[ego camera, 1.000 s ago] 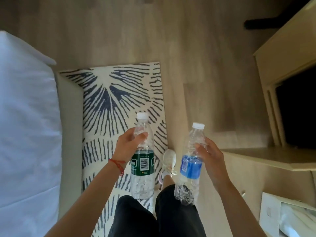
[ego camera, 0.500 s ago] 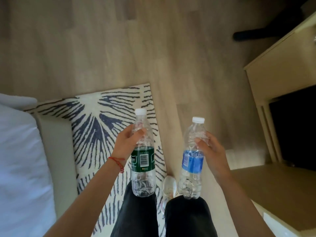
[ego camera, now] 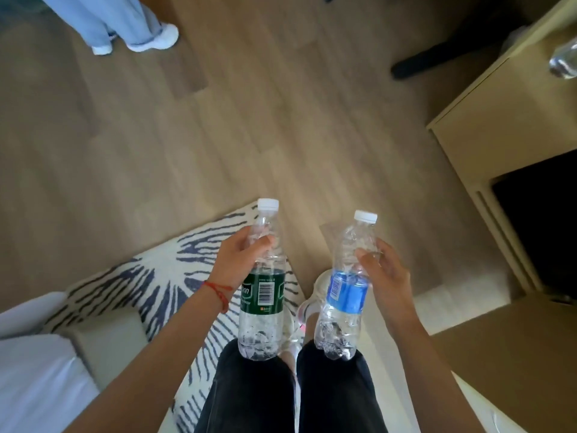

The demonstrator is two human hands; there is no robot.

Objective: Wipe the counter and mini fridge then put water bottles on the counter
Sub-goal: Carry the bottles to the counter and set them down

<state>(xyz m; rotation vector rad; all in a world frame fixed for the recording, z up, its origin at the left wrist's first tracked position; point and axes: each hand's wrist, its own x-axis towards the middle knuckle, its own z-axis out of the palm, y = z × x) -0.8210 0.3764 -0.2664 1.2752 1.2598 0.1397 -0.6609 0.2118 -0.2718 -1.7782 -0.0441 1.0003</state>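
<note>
My left hand (ego camera: 239,260) grips a clear water bottle with a green label (ego camera: 263,296) around its upper body, white cap up. A second clear bottle with a blue label (ego camera: 347,292) is upright in my right hand (ego camera: 385,276). Both bottles hang in front of my legs, above the floor. The beige counter (ego camera: 512,114) stands at the right, with a dark opening (ego camera: 540,220) beneath it. Another clear bottle (ego camera: 563,62) rests on the counter top at the far right edge.
A patterned white-and-navy rug (ego camera: 146,276) lies under my feet on the wooden floor. A bed with white bedding (ego camera: 40,379) is at the lower left. Another person's legs and white shoes (ego camera: 150,39) stand at the top left. A black chair leg (ego camera: 437,57) reaches toward the counter.
The view has moved forward across the floor; the rug and bed slid back, the counter came closer, and another person's legs appeared at top left. Both bottles stay held.
</note>
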